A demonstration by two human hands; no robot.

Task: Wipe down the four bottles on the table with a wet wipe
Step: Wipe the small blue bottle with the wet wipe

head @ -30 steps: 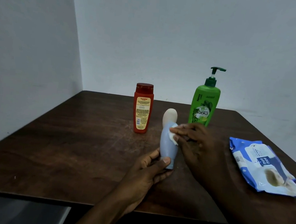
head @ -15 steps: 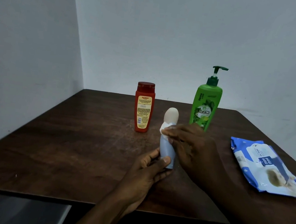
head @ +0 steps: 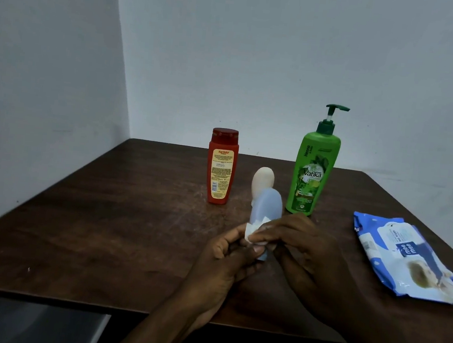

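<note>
A pale blue bottle (head: 267, 207) stands upright at the table's middle, and my left hand (head: 225, 257) grips its base. My right hand (head: 303, 250) pinches a small white wet wipe (head: 254, 229) against the bottle's lower front. Directly behind it shows the rounded cream top of another bottle (head: 262, 179), the rest hidden. A red bottle (head: 221, 166) stands behind and to the left. To the right rear is a green pump bottle (head: 312, 174).
The dark wooden table (head: 103, 228) fills a corner between two grey walls. A blue and white wet-wipe pack (head: 405, 257) lies flat near the right edge. The table's front edge runs just below my wrists.
My right hand slid the wipe down the blue bottle from its upper part to near the base. My left hand kept its hold on the base.
</note>
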